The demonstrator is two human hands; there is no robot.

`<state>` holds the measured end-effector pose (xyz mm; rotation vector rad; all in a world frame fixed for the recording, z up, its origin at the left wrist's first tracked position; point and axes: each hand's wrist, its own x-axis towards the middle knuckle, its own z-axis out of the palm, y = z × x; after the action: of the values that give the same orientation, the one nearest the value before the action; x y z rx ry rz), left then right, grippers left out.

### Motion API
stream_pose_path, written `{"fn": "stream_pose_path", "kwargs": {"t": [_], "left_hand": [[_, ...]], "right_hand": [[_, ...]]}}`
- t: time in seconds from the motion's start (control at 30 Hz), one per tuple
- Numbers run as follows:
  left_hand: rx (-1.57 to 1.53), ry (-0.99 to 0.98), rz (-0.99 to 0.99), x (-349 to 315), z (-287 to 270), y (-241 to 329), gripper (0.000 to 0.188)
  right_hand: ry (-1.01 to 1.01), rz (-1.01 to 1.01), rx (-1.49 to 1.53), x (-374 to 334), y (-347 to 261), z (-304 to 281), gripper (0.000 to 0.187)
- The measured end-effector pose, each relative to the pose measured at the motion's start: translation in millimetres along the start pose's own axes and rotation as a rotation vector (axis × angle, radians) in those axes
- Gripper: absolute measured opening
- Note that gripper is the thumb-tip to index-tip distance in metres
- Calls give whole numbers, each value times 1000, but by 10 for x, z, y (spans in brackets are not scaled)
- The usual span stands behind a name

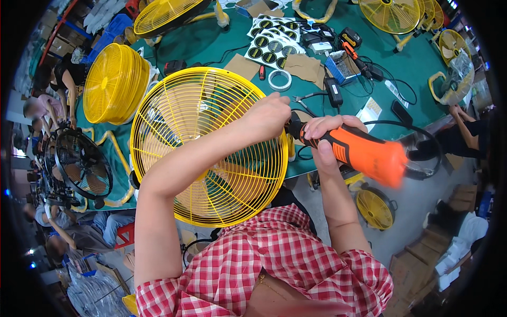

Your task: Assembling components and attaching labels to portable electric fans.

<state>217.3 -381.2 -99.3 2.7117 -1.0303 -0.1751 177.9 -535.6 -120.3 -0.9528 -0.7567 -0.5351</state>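
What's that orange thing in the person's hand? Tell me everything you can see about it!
The orange tool looks like a handheld power tool, with a chunky body that seems plastic, black panels and a black front end. It slants in the picture: front end up and left, by the right rim of the yellow fan, back end down and right, blurred. The right hand grips it. I can't tell whether its tip touches the fan or the left hand.

The head camera looks steeply down from above your red-checked shirt (237, 253). The yellow-guarded fan (211, 195) lies at close range, slightly left of centre. Beyond it, the green worktable (380, 53) recedes toward the upper edge. The fisheye field reaches your surroundings on both sides.
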Motion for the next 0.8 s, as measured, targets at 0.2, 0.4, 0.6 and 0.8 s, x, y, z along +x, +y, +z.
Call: {"fn": "stream_pose_path", "kwargs": {"t": [0.2,0.4,0.6,0.8], "left_hand": [[-49,-5,-40,-64,-11,-17,19],[-1584,151,-414,-202,-187,-202,30],[-2070,436,-350,-361,-226,-257,32],[-1987,485,-519,-433,-235,-339,19]], "right_hand": [[-50,-10,-20,-20,43,76,49],[-206,-2,-134,47,-4,172,53],[-192,82,-192,133,50,281,42],[-289,100,-226,127,56,348,38]]}}
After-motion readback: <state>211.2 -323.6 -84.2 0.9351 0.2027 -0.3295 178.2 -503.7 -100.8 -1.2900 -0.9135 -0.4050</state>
